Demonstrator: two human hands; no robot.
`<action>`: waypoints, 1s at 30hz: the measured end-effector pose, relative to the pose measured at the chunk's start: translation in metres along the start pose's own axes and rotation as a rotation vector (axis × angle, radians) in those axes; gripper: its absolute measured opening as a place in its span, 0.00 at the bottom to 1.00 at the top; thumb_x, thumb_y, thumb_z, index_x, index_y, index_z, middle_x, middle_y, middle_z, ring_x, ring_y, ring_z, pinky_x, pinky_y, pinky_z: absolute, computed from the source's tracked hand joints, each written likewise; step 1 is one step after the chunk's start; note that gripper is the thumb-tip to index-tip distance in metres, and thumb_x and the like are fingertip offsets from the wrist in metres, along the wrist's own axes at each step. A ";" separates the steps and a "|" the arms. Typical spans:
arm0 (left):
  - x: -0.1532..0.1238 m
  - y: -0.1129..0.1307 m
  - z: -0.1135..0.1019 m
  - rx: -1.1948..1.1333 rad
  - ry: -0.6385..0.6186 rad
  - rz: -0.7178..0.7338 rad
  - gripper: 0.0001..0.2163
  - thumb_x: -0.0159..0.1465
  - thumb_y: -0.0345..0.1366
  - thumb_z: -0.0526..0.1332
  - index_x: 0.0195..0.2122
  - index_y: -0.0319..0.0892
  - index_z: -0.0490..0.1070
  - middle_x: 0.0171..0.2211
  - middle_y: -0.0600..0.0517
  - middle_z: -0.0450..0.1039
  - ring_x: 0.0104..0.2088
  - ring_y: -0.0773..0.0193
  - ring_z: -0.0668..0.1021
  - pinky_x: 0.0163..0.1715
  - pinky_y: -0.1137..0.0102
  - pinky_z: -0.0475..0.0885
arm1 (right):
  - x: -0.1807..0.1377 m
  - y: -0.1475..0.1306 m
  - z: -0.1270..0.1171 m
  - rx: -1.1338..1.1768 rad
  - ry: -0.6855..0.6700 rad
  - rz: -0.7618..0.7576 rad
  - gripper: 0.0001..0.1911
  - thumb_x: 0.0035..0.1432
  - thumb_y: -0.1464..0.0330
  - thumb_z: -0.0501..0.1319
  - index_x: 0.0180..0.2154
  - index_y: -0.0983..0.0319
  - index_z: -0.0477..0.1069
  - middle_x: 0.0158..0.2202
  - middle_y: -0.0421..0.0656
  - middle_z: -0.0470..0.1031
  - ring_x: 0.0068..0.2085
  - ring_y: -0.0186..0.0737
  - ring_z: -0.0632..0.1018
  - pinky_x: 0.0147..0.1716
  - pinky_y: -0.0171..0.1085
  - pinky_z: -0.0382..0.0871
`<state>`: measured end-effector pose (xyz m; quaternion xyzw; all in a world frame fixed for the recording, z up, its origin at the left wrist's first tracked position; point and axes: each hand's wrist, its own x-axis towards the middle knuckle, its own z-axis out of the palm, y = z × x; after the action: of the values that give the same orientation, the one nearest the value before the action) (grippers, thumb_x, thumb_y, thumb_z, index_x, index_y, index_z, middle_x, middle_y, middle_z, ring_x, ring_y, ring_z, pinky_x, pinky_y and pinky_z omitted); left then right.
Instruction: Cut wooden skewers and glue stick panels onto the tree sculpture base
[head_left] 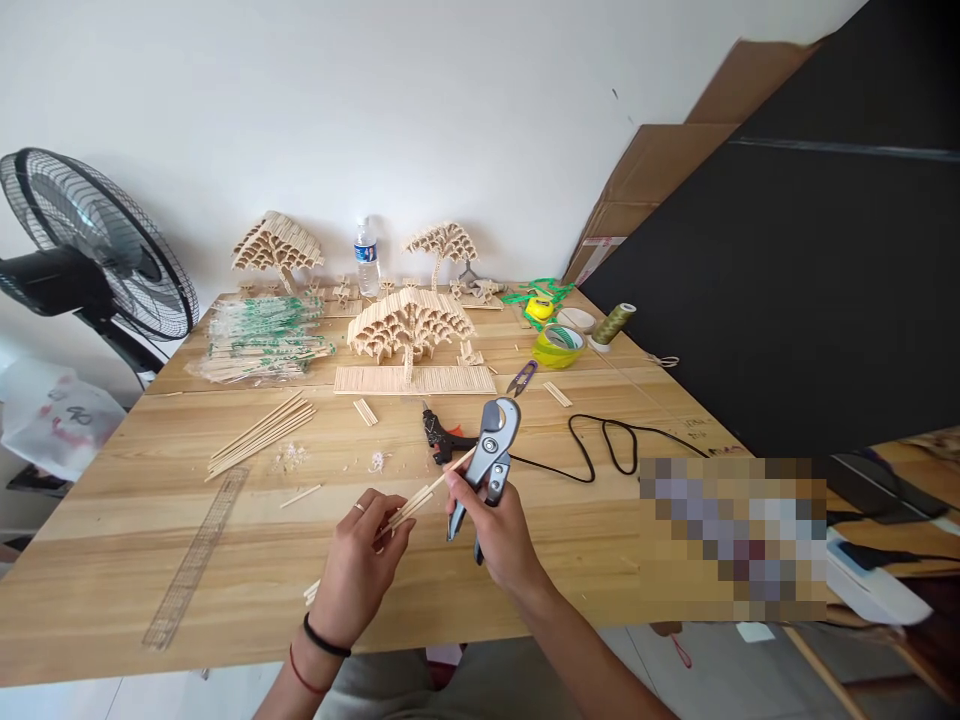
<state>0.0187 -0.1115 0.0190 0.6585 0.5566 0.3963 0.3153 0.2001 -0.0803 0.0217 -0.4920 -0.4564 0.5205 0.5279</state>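
My left hand [360, 555] is closed around a small bundle of thin wooden sticks [424, 493] that points up and to the right. My right hand [495, 530] grips a grey ratchet cutter [491, 450], its jaw at the sticks' far end. Both hands hover over the front middle of the wooden table [150, 560]. A black glue gun [444, 437] lies just behind the cutter.
A stick-built tree model on a slat base [411, 335] stands mid-table, two more models behind. Loose sticks [259, 432], packed chopsticks [259, 340], a ruler [196, 555], purple snips [523, 376], tape [559, 343], a thread spool [613, 323], a black cord [607, 445], a water bottle [366, 256]. Fan [82, 250] at left.
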 end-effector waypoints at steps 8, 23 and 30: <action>0.007 0.013 0.002 -0.165 -0.059 -0.115 0.13 0.68 0.46 0.61 0.39 0.43 0.79 0.31 0.50 0.69 0.28 0.65 0.71 0.27 0.72 0.68 | -0.005 0.004 0.005 -0.051 -0.052 -0.004 0.18 0.64 0.51 0.63 0.37 0.61 0.72 0.25 0.39 0.72 0.29 0.39 0.73 0.33 0.38 0.69; 0.002 0.017 -0.012 -0.473 -0.136 -0.177 0.12 0.70 0.47 0.61 0.41 0.42 0.70 0.36 0.49 0.79 0.24 0.68 0.75 0.29 0.71 0.71 | -0.003 -0.035 -0.069 -0.937 -0.333 -0.336 0.25 0.57 0.77 0.57 0.56 0.59 0.65 0.55 0.51 0.72 0.57 0.50 0.74 0.56 0.47 0.70; -0.003 0.021 -0.002 -0.517 -0.258 -0.176 0.13 0.69 0.47 0.61 0.39 0.41 0.72 0.29 0.51 0.76 0.23 0.67 0.76 0.28 0.70 0.69 | -0.014 -0.029 -0.048 -0.996 -0.421 -0.385 0.24 0.55 0.81 0.59 0.53 0.60 0.66 0.53 0.51 0.71 0.54 0.51 0.73 0.55 0.48 0.69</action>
<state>0.0272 -0.1183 0.0374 0.5503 0.4477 0.4092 0.5738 0.2504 -0.0954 0.0463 -0.4750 -0.8232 0.2241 0.2155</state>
